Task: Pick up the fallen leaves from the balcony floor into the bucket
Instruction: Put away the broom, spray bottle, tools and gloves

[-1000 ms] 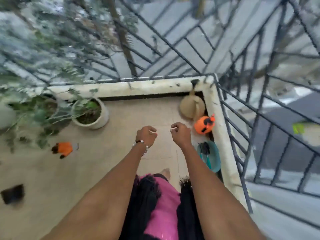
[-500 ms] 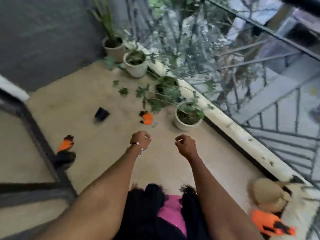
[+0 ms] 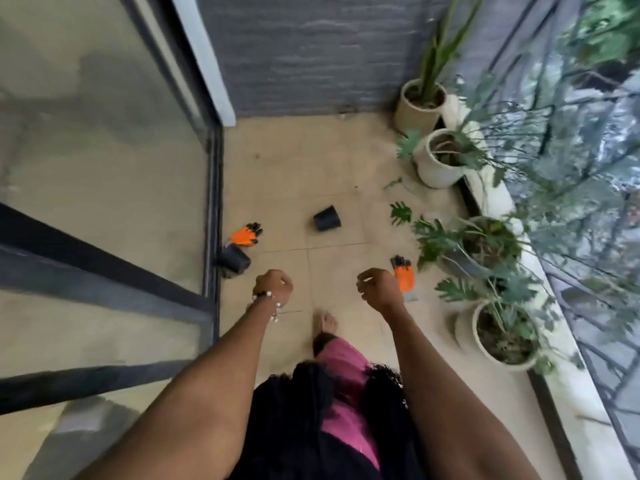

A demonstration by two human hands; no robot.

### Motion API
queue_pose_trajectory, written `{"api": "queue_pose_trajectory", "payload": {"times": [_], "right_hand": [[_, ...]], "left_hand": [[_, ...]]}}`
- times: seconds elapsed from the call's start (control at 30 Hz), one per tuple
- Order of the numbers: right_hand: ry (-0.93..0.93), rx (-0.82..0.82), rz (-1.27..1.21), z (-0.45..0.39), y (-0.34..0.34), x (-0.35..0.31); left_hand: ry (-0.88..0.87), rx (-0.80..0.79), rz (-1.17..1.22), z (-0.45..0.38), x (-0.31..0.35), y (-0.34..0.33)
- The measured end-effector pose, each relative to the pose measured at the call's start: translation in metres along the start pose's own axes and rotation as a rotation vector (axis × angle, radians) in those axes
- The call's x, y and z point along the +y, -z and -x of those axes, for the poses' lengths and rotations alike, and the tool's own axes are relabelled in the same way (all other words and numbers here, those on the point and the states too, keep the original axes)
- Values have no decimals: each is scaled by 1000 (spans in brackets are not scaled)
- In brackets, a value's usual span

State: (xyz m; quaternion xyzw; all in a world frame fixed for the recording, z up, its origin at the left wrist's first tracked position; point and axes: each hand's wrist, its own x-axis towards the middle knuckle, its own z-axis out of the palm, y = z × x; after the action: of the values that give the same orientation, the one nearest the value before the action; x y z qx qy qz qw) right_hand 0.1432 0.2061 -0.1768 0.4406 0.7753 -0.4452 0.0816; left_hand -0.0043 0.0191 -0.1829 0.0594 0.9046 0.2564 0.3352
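Note:
A green fallen leaf lies on the beige balcony floor, and a thinner leaf scrap lies further away near the white pots. No bucket shows in this view. My left hand, with a bead bracelet at the wrist, is held out in front of me with curled fingers and holds nothing. My right hand is curled the same way and is also empty. Both hands are high above the floor, well short of the leaves.
Two small black pots lie on the floor. An orange glove lies by the glass door, another glove by my right hand. Potted plants line the railing ledge on the right. A grey wall closes the far end.
The view has swung left, from the railing corner to the far wall and glass door. Both hands kept the same curled pose in front of me.

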Motion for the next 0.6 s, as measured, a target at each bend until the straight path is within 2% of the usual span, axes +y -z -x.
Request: {"api": "queue_pose_trajectory", "payload": {"times": [0.17,0.33,0.4,0.53,0.6], "right_hand": [[31,-107,26,-78,-14,-59],[27,-186,44,-152,-14,-118],[45,-172,42,-182,-10,-141],[-67,-130,-21,-236,1,-184],[-40,-116,-12,-258,5,-206]], "left_hand": [[75,27,23,-65,-2,36],[103,95,91,-133,26,76],[98,93,82,-159,44,88],[59,91,129,-205,84,112],[48,50,105,-235,98,123]]}}
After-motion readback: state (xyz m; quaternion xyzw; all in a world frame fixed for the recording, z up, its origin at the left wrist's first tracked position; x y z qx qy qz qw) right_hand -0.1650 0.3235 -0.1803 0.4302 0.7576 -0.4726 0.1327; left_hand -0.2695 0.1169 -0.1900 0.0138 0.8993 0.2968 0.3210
